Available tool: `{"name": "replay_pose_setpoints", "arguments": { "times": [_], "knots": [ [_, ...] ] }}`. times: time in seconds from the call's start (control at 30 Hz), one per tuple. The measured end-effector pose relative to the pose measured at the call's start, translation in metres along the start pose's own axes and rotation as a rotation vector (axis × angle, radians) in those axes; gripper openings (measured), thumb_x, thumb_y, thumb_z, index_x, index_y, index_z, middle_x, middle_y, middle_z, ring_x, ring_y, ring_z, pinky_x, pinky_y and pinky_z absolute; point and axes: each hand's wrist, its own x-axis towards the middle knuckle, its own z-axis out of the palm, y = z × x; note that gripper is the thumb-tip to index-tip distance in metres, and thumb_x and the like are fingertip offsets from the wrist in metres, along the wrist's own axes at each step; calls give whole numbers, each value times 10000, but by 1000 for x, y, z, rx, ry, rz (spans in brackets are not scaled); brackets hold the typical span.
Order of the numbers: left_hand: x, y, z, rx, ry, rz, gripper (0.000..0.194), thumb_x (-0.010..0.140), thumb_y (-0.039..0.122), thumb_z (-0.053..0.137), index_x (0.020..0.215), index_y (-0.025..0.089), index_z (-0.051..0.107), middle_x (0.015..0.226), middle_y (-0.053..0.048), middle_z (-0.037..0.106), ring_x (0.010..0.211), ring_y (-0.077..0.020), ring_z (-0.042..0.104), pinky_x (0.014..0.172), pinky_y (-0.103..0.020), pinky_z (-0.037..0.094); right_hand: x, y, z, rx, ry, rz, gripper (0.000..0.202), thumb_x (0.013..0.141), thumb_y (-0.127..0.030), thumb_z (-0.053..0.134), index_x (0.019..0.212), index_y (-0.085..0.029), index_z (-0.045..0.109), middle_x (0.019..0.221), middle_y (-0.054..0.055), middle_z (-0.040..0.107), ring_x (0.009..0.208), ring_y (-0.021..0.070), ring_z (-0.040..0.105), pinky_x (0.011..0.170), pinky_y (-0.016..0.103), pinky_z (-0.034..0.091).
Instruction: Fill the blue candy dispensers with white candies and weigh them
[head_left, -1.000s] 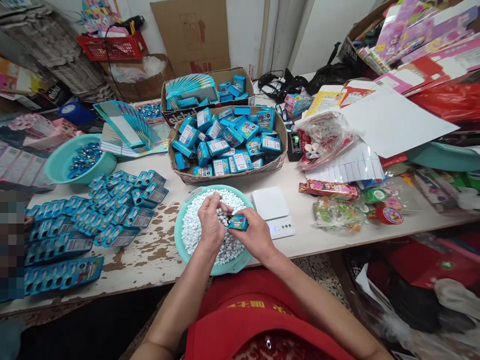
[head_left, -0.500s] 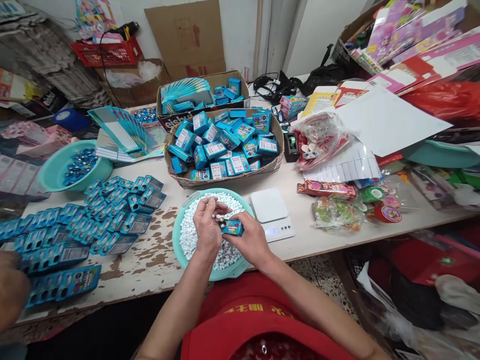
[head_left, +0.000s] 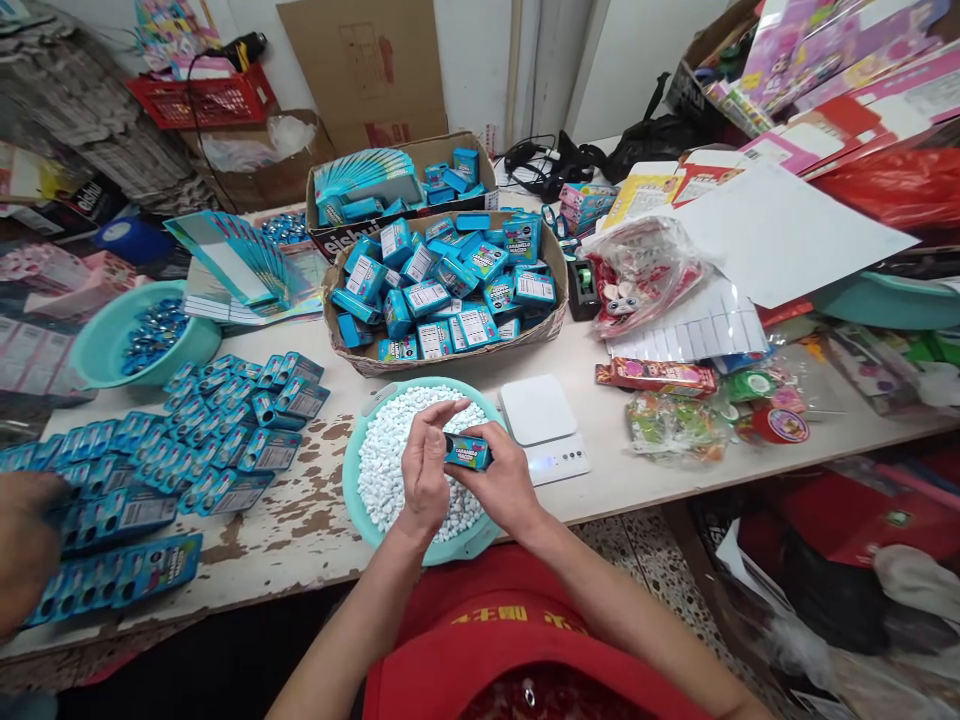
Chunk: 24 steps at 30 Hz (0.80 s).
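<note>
Right hand pinching a small blue box by its far end, left hand with thumb and fingertips pressed at the open end, both over the teal basin of white pellets at six o'clock. Likely slip: box tilted, pellets spilling back or onto the table. Further off, at three o'clock the white scale, at twelve the cardboard tray heaped with filled boxes; at nine, another person's hand on rows of flat boxes, easily knocked.

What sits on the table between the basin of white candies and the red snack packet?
A white digital scale, seen in the head view, beside the basin and left of the packet.
</note>
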Motion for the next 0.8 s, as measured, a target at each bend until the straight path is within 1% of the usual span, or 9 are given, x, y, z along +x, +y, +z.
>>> {"name": "replay_pose_setpoints", "arguments": {
  "times": [0.1,0.2,0.27,0.33,0.4,0.47,0.6,0.7,0.8],
  "knots": [
    [-1,3,-1,-70,-62,-13,630,716,675,537,1162,233,583,1256,-125,578,1166,-301,537,1005,-445,393,1,0,1,13,-4,0,273,664,-251,741,878,-216,575,903,27,627,885,206,601,770,332,482],
    [8,6,-16,-76,17,66,739,679,778,438,1174,244,568,1263,-124,568,1165,-310,535,988,-463,404,-2,-1,-7,82,-12,-2,292,664,-292,750,893,-222,583,902,25,631,882,205,606,778,336,488],
    [19,2,-39,49,116,153,670,730,734,433,1151,233,576,1222,-116,590,1156,-288,538,1003,-449,385,-7,1,-19,149,-19,-15,320,666,-328,755,923,-230,590,924,30,635,886,205,610,779,335,493],
    [29,-10,-68,292,158,139,543,773,631,498,1104,215,609,1178,-108,611,1154,-270,529,1030,-432,347,-11,8,-31,159,-15,-7,327,667,-343,755,932,-235,597,929,33,636,877,207,614,771,336,496],
    [36,-29,-93,533,115,50,440,774,545,561,1040,204,647,1134,-107,628,1148,-275,517,1045,-440,312,-14,17,-40,113,-1,35,307,668,-345,752,913,-234,602,906,30,638,852,209,616,756,338,496],
    [37,-50,-107,693,49,23,374,767,487,590,1009,209,660,1124,-110,630,1140,-289,510,1045,-462,293,-16,26,-44,69,12,79,306,664,-355,752,899,-230,602,886,27,637,834,211,617,742,338,496],
    [29,-80,-96,958,-5,100,320,732,406,644,1000,231,656,1123,-120,605,1119,-314,484,1007,-469,300,-20,35,-39,56,-6,117,328,664,-366,753,915,-223,596,891,27,636,827,207,621,737,330,497],
    [26,-87,-80,1092,-28,131,245,734,396,649,916,232,662,1009,-116,601,1007,-303,511,923,-435,353,-23,35,-34,57,-33,149,339,661,-367,756,916,-216,593,884,26,637,811,204,623,725,325,499],
    [27,-89,-73,1084,-58,176,141,763,368,624,766,228,642,821,-88,579,852,-256,531,825,-368,381,-24,34,-30,43,-50,170,347,652,-373,761,908,-210,592,882,30,641,807,209,621,715,326,497]
  ]
}}
